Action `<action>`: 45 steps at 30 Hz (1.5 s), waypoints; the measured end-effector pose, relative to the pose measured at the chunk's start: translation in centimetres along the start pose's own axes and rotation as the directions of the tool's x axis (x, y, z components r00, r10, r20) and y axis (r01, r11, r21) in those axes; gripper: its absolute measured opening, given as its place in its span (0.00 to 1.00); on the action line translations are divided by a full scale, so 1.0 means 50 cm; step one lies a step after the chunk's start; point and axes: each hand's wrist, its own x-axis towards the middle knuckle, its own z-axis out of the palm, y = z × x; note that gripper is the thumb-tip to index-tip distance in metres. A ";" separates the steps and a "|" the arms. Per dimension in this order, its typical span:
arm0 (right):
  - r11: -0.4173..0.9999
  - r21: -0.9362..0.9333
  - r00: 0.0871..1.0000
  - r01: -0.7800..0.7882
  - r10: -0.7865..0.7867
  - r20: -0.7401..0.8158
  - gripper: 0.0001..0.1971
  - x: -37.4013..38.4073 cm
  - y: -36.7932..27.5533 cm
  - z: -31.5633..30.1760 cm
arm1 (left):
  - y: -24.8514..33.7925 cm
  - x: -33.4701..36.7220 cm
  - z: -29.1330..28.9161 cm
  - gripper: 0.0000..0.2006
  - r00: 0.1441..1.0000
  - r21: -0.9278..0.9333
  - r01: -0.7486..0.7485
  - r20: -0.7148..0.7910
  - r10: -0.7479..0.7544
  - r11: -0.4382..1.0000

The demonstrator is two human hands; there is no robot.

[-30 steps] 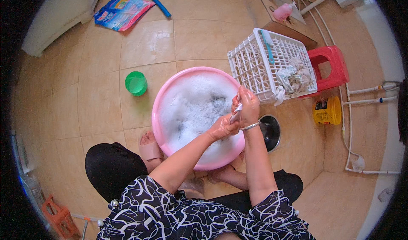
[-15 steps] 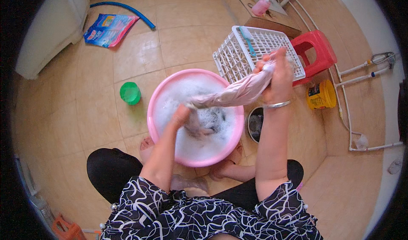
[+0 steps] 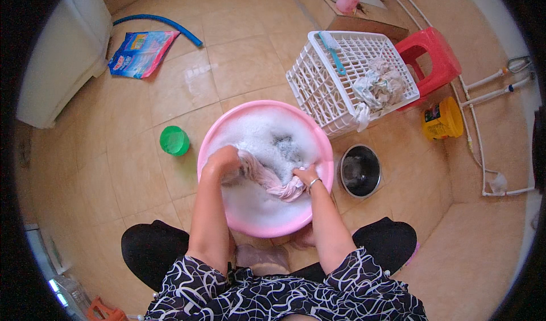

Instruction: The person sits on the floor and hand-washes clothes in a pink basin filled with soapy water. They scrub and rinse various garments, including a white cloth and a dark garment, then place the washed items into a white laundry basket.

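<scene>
A pink basin [image 3: 267,232] full of white suds [image 3: 259,210] stands on the floor between my legs. Across the foam lies a twisted length of wet pale pink cloth [image 3: 268,179]. Its left end is in my left hand [image 3: 224,160], closed around the fabric. At the basin's right side my right hand [image 3: 307,176] grips the other end, the wrist bangle resting just above the rim. Darker grey fabric or water [image 3: 287,147] shows through the suds beyond the cloth; I cannot tell which.
Right of the basin are a steel bowl [image 3: 360,172], a white plastic crate [image 3: 318,88] bearing a brush [image 3: 332,52] and crumpled wet cloth [image 3: 380,87], a red stool [image 3: 441,59] and a yellow bucket [image 3: 443,120]. Leftward sit a green cup [image 3: 174,141], detergent bag [image 3: 141,54] and blue hose [image 3: 162,21].
My right hand has come down from above the crate to the basin's right side, lowering the stretched cloth into the suds. My left hand has shifted slightly left. The view has tilted a little.
</scene>
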 end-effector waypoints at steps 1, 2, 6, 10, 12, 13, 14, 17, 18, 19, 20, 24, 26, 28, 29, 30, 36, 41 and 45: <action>0.989 -0.144 0.998 -0.044 0.051 0.045 0.29 0.028 0.014 0.019 | 0.002 0.004 0.017 0.13 0.992 0.038 0.032 0.122 -0.036 0.999; 0.946 -0.304 0.986 -0.115 0.146 0.079 0.29 0.053 0.020 0.037 | 0.008 0.007 0.035 0.13 0.982 0.074 0.014 0.188 -0.027 0.997; 0.998 -0.045 0.994 0.033 -0.028 0.105 0.28 0.078 -0.023 0.043 | 0.064 0.011 0.114 0.14 0.882 0.092 -0.085 0.469 0.032 0.992; 0.961 0.240 0.957 0.135 -0.189 0.219 0.17 0.003 -0.172 0.039 | 0.104 0.009 0.183 0.15 0.793 0.099 -0.270 0.588 0.163 0.958; 0.902 0.413 0.938 0.126 -0.244 0.247 0.12 -0.047 -0.249 0.056 | 0.101 0.015 0.201 0.17 0.750 0.057 -0.312 0.628 0.209 0.948; 0.896 0.427 0.929 0.120 -0.253 0.270 0.10 -0.067 -0.283 0.064 | 0.094 0.018 0.204 0.17 0.759 0.043 -0.292 0.618 0.204 0.955; 0.886 0.452 0.916 0.104 -0.262 0.302 0.09 -0.085 -0.309 0.071 | 0.084 0.022 0.206 0.17 0.769 0.029 -0.272 0.608 0.200 0.962; 0.911 0.369 0.890 0.185 -0.315 0.331 0.10 -0.127 -0.351 0.087 | 0.053 0.027 0.200 0.19 0.779 -0.022 -0.089 0.622 0.083 0.996; 0.876 0.389 0.842 0.286 -0.424 0.335 0.11 -0.134 -0.354 0.090 | 0.044 0.027 0.195 0.19 0.783 -0.046 0.001 0.621 0.028 0.999; 0.900 0.352 0.836 0.255 -0.389 0.388 0.12 -0.136 -0.355 0.092 | 0.037 0.026 0.190 0.19 0.773 -0.084 0.070 0.635 -0.001 0.994; 0.905 0.397 0.770 0.152 -0.361 0.527 0.16 -0.137 -0.350 0.088 | 0.031 0.024 0.183 0.20 0.770 -0.132 0.146 0.637 -0.029 0.980; 0.869 0.186 0.804 0.459 -0.495 0.329 0.21 -0.111 -0.311 0.049 | 0.012 0.026 0.126 0.20 0.866 0.078 -0.045 0.501 -0.001 0.996; 0.882 -0.067 0.877 0.466 -0.451 0.164 0.17 -0.089 -0.279 0.009 | 0.005 0.026 0.087 0.19 0.899 0.106 -0.013 0.437 -0.035 0.994; 0.986 -0.010 0.984 0.166 -0.166 -0.069 0.19 -0.083 -0.235 -0.029 | 0.001 0.020 0.047 0.17 0.936 0.059 0.079 0.339 -0.094 0.995; 0.987 -0.045 0.977 0.157 -0.162 -0.139 0.20 -0.079 -0.216 -0.041 | 0.006 0.015 0.033 0.17 0.973 0.010 0.110 0.201 -0.110 0.994; 0.958 -0.092 0.954 0.272 -0.281 -0.103 0.21 -0.082 -0.196 -0.047 | 0.014 0.010 0.022 0.17 0.990 -0.045 0.131 0.051 -0.129 0.990; 0.812 -0.580 0.989 0.065 0.024 0.145 0.25 -0.069 -0.112 -0.025 | 0.117 0.008 0.076 0.22 0.979 0.165 -0.025 -0.198 0.057 0.986; 0.619 -0.785 0.946 0.017 0.246 0.214 0.20 -0.026 -0.074 0.008 | 0.062 0.040 0.194 0.24 0.991 0.182 -0.045 0.133 0.021 0.982; 0.608 -0.786 0.941 0.114 0.189 0.282 0.24 -0.005 -0.078 0.016 | 0.014 0.084 0.209 0.15 0.958 0.199 -0.169 0.263 0.114 0.965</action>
